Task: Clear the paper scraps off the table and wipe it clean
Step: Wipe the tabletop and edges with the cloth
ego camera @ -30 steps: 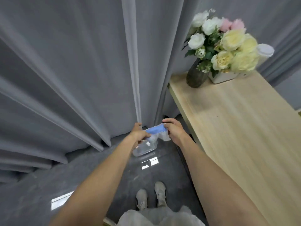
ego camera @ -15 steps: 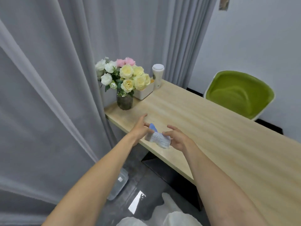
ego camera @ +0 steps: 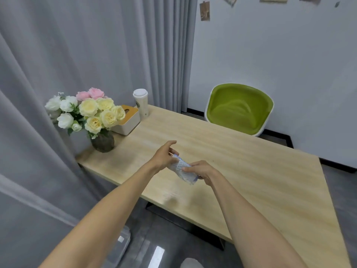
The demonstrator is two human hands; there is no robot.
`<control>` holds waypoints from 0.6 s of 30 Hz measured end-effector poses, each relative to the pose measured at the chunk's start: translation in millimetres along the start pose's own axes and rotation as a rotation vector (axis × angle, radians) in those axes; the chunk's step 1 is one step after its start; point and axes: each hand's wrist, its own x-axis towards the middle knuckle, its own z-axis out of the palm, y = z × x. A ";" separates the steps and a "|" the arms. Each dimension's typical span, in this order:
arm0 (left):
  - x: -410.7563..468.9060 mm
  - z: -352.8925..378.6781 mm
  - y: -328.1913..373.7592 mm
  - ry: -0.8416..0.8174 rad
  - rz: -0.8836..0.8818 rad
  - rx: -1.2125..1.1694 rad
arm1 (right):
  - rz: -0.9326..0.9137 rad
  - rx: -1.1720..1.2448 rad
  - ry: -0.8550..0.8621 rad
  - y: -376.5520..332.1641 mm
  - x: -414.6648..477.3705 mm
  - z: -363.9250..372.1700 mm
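A folded white cloth with blue edging (ego camera: pixel 181 170) is held between both hands just above the near part of the light wooden table (ego camera: pixel 241 161). My left hand (ego camera: pixel 164 156) pinches its upper end, with the forefinger stretched out. My right hand (ego camera: pixel 201 171) grips its lower end from the right. No paper scraps show on the tabletop.
At the table's far left stand a dark vase of white, yellow and pink flowers (ego camera: pixel 90 115), a white tissue box with a tan top (ego camera: pixel 128 120) and a white lidded cup (ego camera: pixel 141 103). A green chair (ego camera: pixel 239 109) sits behind the table. Grey curtains (ego camera: pixel 77 55) hang at left. A clear bin (ego camera: pixel 119 246) stands on the floor.
My view has swung up from the floor and the clear bin to the tabletop. Both hands carried the cloth up over the table's near edge, and the cloth is held more lengthwise.
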 end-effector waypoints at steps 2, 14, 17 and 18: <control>10.9 4.3 3.5 0.058 -0.032 -0.106 | -0.010 0.034 0.038 -2.3 9.1 -9.6; 62.7 59.6 -27.3 0.162 -0.535 -1.040 | -0.063 0.288 -0.085 -14.5 81.1 -1.3; 79.5 54.1 -35.6 0.252 -0.518 -0.993 | -0.029 0.345 -0.138 -6.5 97.2 1.2; 86.2 52.5 -40.5 0.259 -0.519 -0.954 | -0.012 0.349 -0.130 -6.4 103.8 0.7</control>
